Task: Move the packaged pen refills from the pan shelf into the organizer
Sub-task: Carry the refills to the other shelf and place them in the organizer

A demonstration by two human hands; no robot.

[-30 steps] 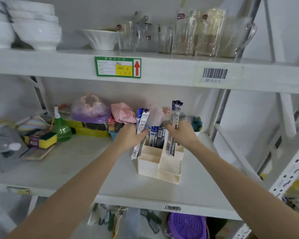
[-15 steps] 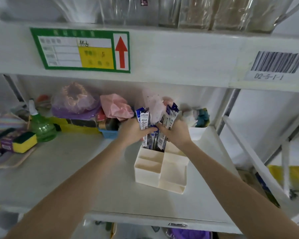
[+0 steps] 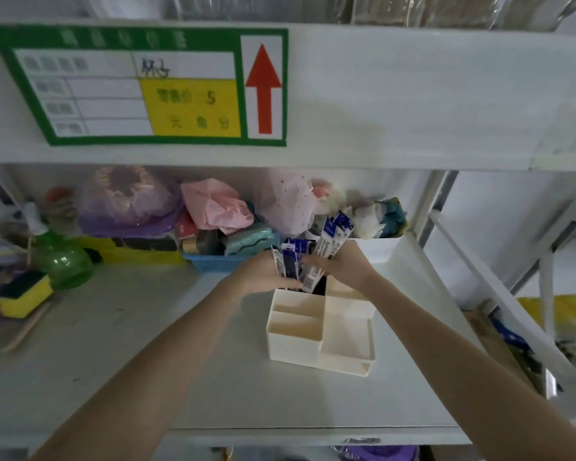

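A cream plastic organizer (image 3: 320,341) with several compartments stands on the white shelf. Blue-and-white packaged pen refills (image 3: 291,262) stand upright in its back compartment. My left hand (image 3: 260,272) grips the left refill packs from the side, the thumb across their front. My right hand (image 3: 345,266) holds a taller refill pack (image 3: 330,242) that leans to the right above the same compartment. The packs' lower ends are hidden inside the organizer and behind my fingers.
Behind the organizer sit a blue basket (image 3: 213,262), pink and purple bagged items (image 3: 213,206) and a white bin (image 3: 376,249). At the left are a green spray bottle (image 3: 60,257) and a yellow sponge (image 3: 24,294). The upper shelf edge with a green label (image 3: 140,84) hangs close overhead.
The view has closed in on the shelf. Both hands have come together over the organizer's back compartment, and the refill packs sit lower in it than before.
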